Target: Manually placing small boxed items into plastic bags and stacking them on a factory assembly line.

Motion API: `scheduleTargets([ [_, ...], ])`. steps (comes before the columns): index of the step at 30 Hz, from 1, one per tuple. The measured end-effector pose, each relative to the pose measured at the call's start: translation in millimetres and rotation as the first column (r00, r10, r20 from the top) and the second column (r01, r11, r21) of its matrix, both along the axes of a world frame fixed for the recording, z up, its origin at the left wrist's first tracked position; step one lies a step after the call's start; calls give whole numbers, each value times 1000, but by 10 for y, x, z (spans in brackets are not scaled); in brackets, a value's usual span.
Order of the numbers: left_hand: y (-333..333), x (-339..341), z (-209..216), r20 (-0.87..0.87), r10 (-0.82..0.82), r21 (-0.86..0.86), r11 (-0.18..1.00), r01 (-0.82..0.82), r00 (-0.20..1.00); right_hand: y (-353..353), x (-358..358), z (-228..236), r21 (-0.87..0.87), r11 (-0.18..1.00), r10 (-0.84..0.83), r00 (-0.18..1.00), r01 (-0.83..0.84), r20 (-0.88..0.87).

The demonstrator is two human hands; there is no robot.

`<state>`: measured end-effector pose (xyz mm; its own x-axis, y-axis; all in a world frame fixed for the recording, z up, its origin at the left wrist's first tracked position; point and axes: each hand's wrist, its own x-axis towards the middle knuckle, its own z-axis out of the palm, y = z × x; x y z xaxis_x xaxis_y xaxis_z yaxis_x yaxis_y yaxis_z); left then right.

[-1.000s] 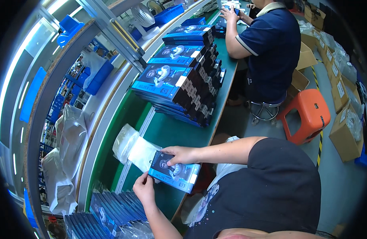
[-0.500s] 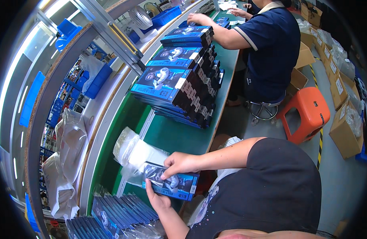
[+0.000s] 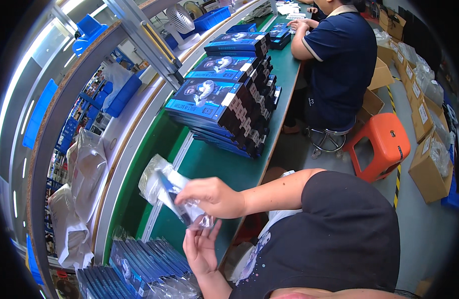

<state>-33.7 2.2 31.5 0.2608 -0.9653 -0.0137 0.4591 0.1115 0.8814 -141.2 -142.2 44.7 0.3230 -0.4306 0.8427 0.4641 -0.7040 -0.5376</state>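
Observation:
A flat blue box [image 3: 169, 191], blurred and tipped up on its edge, is gripped by my right hand [image 3: 213, 197] over the green bench. Clear plastic film [image 3: 203, 220] shows at its lower end. Just below, my left hand [image 3: 201, 249] is open with its fingers spread, close to that film; whether they touch cannot be made out. Behind the box lies a pile of clear and white plastic bags [image 3: 152, 175]. Closest to my left hand stand rows of blue boxes [image 3: 150, 259] on edge, with plastic film over some of them.
Tall stacks of blue printed boxes [image 3: 204, 99] fill the bench farther along. A co-worker [image 3: 339, 65] sits beyond them, hands over the bench. An orange stool [image 3: 381, 142] and open cartons [image 3: 431, 167] are on the floor at right. A shelf frame [image 3: 154, 45] borders the left.
The box has swung from lying face up in both hands to standing on edge in my right hand. My left hand has come off it. The co-worker's arm has drawn back from the stacks.

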Motion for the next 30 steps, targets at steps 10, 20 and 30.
scheduleTargets([
  [10,312,190,193,360,258,-183,962,-204,897,486,-8,335,-231,741,564,772,-630,-295],
  [20,1039,334,1452,634,153,-617,692,-375,-758,-1702,-1078,1826,-573,460,-824,566,678,9],
  [30,745,382,1084,750,213,-589,647,-485,-626,-3129,-1675,1459,-509,628,-708,161,588,-687],
])
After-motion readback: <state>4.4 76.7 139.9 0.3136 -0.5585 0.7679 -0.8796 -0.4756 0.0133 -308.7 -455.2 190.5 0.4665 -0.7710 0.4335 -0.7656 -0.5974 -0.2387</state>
